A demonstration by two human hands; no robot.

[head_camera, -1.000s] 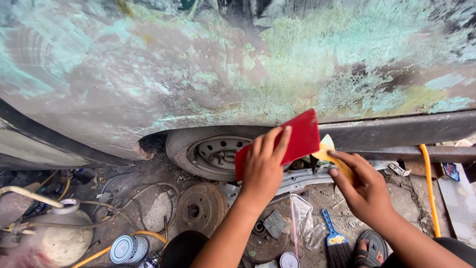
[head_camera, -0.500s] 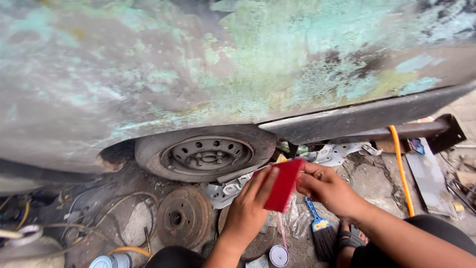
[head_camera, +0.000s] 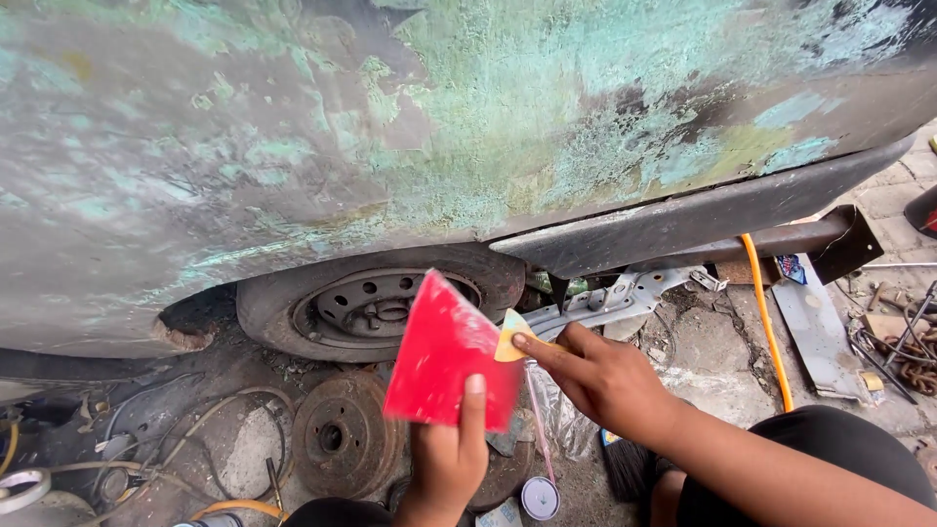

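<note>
Left hand (head_camera: 444,459) holds a red plastic spreader (head_camera: 449,353) upright, thumb on its face. Right hand (head_camera: 600,376) presses a small yellow spreader (head_camera: 509,336) against the red one's right edge, index finger on top. Behind: sanded car body panel (head_camera: 410,127) with green and grey patches, a wheel (head_camera: 376,303) lying beneath the sill, a rusty brake drum (head_camera: 337,439), an orange hose (head_camera: 766,322) on the ground.

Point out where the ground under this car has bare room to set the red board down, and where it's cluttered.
Barest patch: the concrete between the metal bracket and the orange hose. Left of the left hand holding the red board, the brake drum, wheel and loose cables crowd the ground. Beyond the hose, a metal plate and chain fill it.
</note>
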